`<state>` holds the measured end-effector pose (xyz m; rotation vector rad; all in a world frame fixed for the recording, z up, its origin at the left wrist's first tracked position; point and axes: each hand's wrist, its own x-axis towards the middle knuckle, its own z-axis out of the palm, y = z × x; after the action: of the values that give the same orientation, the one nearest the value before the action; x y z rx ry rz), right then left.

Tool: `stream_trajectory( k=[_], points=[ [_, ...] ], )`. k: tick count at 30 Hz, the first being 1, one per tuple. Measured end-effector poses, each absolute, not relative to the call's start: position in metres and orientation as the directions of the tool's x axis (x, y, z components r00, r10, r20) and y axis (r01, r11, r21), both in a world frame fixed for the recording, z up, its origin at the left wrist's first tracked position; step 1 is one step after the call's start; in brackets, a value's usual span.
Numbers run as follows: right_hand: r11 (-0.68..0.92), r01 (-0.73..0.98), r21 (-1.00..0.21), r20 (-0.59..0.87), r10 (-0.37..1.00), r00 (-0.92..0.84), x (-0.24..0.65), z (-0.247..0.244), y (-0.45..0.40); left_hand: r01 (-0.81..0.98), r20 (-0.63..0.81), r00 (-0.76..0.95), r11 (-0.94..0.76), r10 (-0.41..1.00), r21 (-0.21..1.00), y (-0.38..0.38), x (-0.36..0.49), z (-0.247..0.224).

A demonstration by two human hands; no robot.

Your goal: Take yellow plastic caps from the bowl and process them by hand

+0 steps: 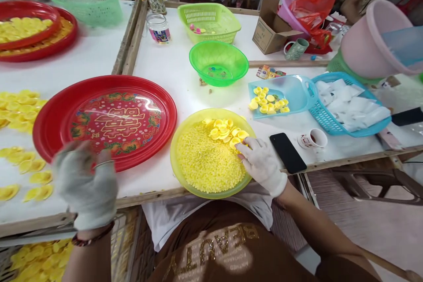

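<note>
A yellow bowl (176,165) stands at the table's front edge, full of small pale yellow pellets (211,163). Several yellow cup-shaped pieces (224,130) lie on the pellets towards the back right. My right hand (262,163), in a white glove with bare fingertips, reaches over the bowl's right rim; its fingers are curled together against one of these pieces. Over the near rim of a large red tray (158,92) with a printed pattern is my gloved left hand (84,180). Motion smears its fingers, so what they hold, if anything, cannot be made out.
Rows of yellow pieces (21,110) lie at left. A green bowl (218,77) and light-green basket (209,22) stand behind. To the right are a blue scoop tray (297,92), a phone (288,153), a cup of dark liquid (312,139) and a blue basket (350,128).
</note>
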<state>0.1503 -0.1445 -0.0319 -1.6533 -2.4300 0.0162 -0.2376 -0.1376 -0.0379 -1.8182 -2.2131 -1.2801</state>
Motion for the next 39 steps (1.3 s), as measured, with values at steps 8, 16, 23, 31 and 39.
stream_trajectory(
  k=[8,16,23,31,39],
  points=[
    [0.438,0.863,-0.251,0.259,0.890,-0.376,0.159,-0.026,-0.126,0.797,0.144,0.358,-0.383,0.922,0.468,-0.075,-0.082,-0.026],
    [0.588,0.796,-0.147,0.175,0.807,-0.564,0.153,-0.022,-0.098,0.795,0.093,0.432,-0.427,0.897,0.430,-0.074,-0.077,-0.021],
    [0.678,0.689,-0.257,0.206,0.735,-0.646,0.143,-0.019,-0.078,0.727,0.116,0.580,-0.576,0.807,0.373,-0.119,-0.095,-0.050],
    [0.630,0.765,-0.132,0.045,0.775,-0.631,0.159,-0.030,-0.123,0.750,0.071,0.574,-0.558,0.816,0.354,-0.109,-0.091,-0.044],
    [0.472,0.881,-0.036,0.106,0.878,-0.467,0.139,-0.018,-0.101,0.818,0.006,0.445,-0.409,0.895,0.405,-0.051,-0.049,-0.037]
  ],
)
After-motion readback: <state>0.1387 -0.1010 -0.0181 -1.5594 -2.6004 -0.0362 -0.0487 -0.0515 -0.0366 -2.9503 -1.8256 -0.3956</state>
